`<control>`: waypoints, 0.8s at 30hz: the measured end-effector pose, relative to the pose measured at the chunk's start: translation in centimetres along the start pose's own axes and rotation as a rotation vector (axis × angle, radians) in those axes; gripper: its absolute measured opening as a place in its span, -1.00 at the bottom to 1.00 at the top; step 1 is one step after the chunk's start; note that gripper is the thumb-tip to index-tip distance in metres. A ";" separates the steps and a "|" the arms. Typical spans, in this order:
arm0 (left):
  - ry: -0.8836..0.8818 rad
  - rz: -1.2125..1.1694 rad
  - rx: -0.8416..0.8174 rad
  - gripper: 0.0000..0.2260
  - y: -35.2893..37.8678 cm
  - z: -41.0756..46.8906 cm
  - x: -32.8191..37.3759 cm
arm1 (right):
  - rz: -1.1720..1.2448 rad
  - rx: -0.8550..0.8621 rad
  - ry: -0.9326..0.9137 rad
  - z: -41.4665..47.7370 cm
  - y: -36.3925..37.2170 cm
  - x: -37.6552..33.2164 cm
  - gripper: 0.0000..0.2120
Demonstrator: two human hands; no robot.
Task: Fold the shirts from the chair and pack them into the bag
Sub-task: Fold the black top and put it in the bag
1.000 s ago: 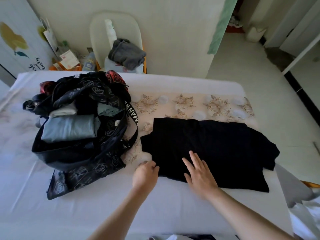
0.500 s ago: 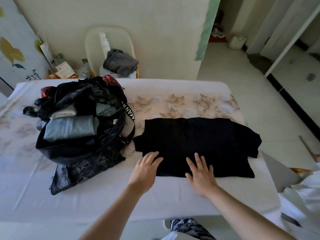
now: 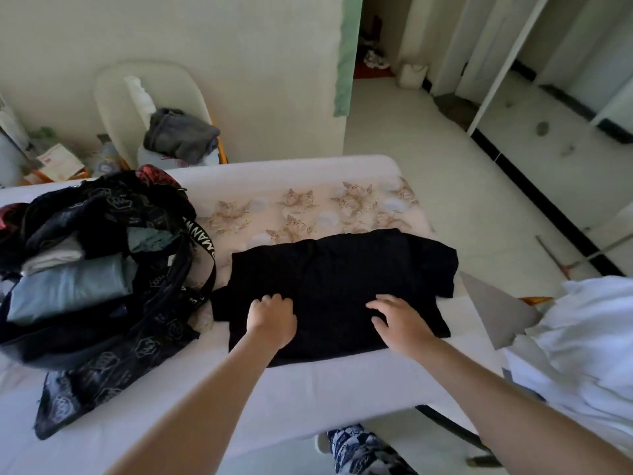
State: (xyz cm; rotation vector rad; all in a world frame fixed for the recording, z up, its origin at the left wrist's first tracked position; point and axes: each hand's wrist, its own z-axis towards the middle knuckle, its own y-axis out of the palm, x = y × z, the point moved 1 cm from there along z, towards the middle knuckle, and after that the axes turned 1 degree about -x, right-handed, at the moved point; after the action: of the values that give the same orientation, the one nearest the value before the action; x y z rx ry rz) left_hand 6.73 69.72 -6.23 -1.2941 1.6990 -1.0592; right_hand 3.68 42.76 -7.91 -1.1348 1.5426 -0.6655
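- Head view: the left hand (image 3: pixel 272 320) is resting knuckles-up on the black shirt (image 3: pixel 342 269), its fingers curling down into the cloth. Whether they are pinching a fold cannot be told.
- The right hand (image 3: pixel 402 318) is lying on the same shirt near the left one, fingers spread and only slightly bent, gripping nothing.
- The black shirt is lying flat toward the right end of the table (image 3: pixel 342 389), reaching close to the near edge, with one sleeve pointing at the right edge.
- The bag (image 3: pixel 113 337) — dark, patterned, gaping open — is sitting at the table's left end, its strap lying just beside the shirt's left side.
- A folded grey-blue shirt (image 3: pixel 68 289) is lying inside the bag, with paler folded cloth stacked behind it.
- The chair (image 3: pixel 113 97) is standing beyond the table's far edge — a crumpled grey garment (image 3: pixel 181 135) is sitting on its seat.
- White fabric (image 3: pixel 589 337) is bunching up off the table's near right corner.
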 end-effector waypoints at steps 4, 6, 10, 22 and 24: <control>0.214 -0.208 -0.022 -0.69 -2.9 4.1 6.3 | -0.056 0.099 0.155 1.7 -2.9 5.0 -0.58; 0.320 -0.278 -0.035 -0.65 -3.9 6.4 10.1 | -0.171 0.056 0.195 2.4 -3.5 8.0 -0.52; 0.496 -0.246 -0.060 -0.62 -5.4 11.2 17.6 | -0.166 0.098 0.179 2.6 -2.6 12.9 -0.57; 0.607 -0.074 -0.004 -0.39 -7.5 26.0 30.5 | 0.133 0.475 0.378 7.9 -4.7 20.8 -0.64; 0.585 -0.093 0.003 -0.51 -7.6 26.6 31.1 | 0.185 0.432 0.437 7.9 -4.9 21.1 -0.53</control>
State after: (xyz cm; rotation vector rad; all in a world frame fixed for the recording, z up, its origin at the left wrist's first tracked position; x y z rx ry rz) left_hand 26.83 33.69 -11.78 -1.1325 2.0636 -1.6090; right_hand 12.91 22.84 -14.76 -0.5348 1.7267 -1.1067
